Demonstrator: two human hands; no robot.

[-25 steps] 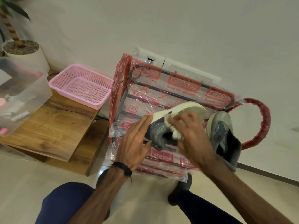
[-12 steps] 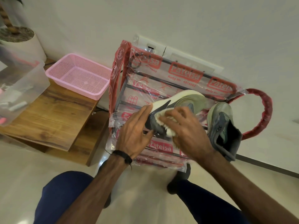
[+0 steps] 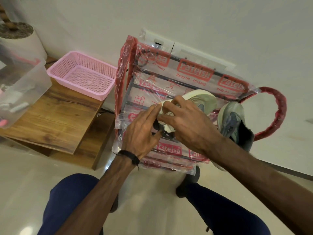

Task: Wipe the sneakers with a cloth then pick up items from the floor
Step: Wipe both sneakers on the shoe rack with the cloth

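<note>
Sneaker [image 3: 199,100] on its side at frame centre, on the plastic-wrapped rack [image 3: 194,73], its long axis running from lower left to upper right. Left hand [image 3: 142,131], fingers nearly straight, steadies the heel end; right hand [image 3: 188,122] presses a bunched white cloth [image 3: 167,116] against it, nearer the toe, so strokes likely run toward upper right.

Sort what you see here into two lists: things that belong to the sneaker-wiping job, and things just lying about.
Part of the job:
- cloth, held by the right hand
- sneaker being wiped, steadied by the left hand
- second sneaker
- wrapped rack they sit on

Just lying about:
- pink basket
- clear box
- wooden table
- plant pot
</note>
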